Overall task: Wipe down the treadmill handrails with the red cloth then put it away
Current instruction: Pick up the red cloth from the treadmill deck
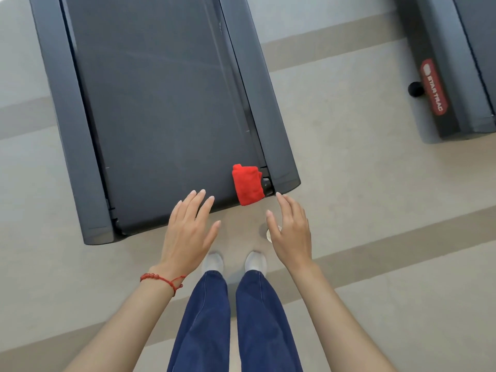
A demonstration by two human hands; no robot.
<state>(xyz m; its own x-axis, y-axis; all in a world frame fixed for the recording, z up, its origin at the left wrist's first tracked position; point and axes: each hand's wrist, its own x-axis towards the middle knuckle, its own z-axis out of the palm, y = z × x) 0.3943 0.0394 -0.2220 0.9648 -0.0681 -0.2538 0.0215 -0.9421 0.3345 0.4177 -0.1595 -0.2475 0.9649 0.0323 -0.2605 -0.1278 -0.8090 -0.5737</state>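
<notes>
Nearest, left hand (pixel 188 232) and right hand (pixel 291 232) held out, fingers straight and spread, holding nothing. Beyond them, folded red cloth (pixel 247 185) lying at rear right corner of treadmill (pixel 161 103) belt, overhanging its end.

We see a pale grey floor (pixel 349 162) crossed by darker beige bands. A dark treadmill (pixel 161 103) stands on it, its rear end just beyond our left fingertips (pixel 200 196). On its belt, at the rear right corner, lies a folded red cloth (pixel 247 185), between our two sets of fingertips and just past them, its near edge hanging over the belt's end. A second treadmill (pixel 451 84) stands on the floor well beyond our right fingertips (pixel 279 196). Our white shoes (pixel 213 261) rest on the floor below the fingers.
</notes>
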